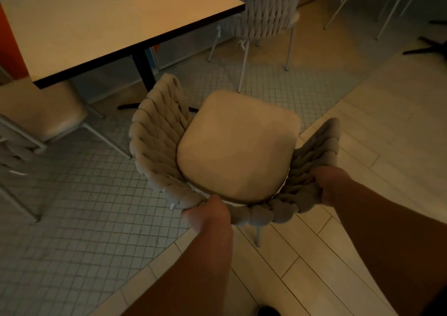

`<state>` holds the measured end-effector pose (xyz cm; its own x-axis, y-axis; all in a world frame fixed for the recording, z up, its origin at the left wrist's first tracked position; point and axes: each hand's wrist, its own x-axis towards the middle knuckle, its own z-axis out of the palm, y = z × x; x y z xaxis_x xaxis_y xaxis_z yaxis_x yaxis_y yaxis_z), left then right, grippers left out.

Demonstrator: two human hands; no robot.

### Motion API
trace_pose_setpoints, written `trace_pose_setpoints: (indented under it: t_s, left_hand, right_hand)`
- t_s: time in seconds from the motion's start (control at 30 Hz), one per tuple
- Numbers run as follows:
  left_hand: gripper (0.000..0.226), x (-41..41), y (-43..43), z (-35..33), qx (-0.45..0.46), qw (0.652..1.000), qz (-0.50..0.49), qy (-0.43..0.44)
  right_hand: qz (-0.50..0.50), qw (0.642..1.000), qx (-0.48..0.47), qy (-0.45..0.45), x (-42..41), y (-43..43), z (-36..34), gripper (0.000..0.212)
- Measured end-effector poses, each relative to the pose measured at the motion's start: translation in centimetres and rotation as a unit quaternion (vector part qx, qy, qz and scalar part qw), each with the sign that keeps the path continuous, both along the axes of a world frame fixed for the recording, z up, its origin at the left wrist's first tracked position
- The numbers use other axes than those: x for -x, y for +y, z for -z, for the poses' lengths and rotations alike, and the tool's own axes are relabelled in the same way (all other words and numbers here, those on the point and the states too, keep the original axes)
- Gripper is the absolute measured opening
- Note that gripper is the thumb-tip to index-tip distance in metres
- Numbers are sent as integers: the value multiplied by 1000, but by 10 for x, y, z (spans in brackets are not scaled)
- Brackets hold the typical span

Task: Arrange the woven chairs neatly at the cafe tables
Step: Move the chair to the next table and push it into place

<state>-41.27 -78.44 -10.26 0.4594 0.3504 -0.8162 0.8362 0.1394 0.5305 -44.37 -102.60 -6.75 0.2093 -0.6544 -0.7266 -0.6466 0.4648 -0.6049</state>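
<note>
A woven chair (238, 146) with a beige cushion and a curved rope back stands in front of me, its seat facing the cafe table (96, 25). My left hand (209, 213) grips the back's rim at its left rear. My right hand (330, 182) grips the rim at the right rear. The chair sits a little short of the table's near right corner, straddling the line between small grey tiles and large beige tiles. One thin metal leg (258, 237) shows under the back.
A second woven chair (266, 13) stands at the table's far right side. A cushioned chair (46, 115) is tucked at the near left. The table's black post (145, 71) stands behind my chair. More metal chair legs (391, 8) show at the far right.
</note>
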Motion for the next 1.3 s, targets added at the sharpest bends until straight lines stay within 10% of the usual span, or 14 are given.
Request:
trace_pose_setpoints:
  t_s: [0.13,0.23,0.43,0.67,0.8,0.97,1.3]
  left_hand:
    - [83,1,22,-13,-90,994,49,-48]
    - [117,-10,73,-18,-187,933,175,-251]
    - [150,-108,150,-34,-430,527,695,-234]
    - [141,-151,136,-32,-493,288,807,-153]
    - [124,-154,144,-21,-492,277,785,-257]
    - [88,-150,149,-14,-481,241,684,-493]
    - [107,-142,144,-19,-479,314,754,-323]
  right_hand:
    - [-35,999,14,9,5,-5,1,13]
    - [-134,988,58,41,7,-13,8,31]
    - [-350,868,346,62,35,30,2,135]
    - [-589,670,424,161,47,61,15,155]
    - [-646,558,509,108,44,51,19,110]
    - [-653,548,516,83,39,46,24,105]
    - [-656,530,534,58,42,34,26,105]
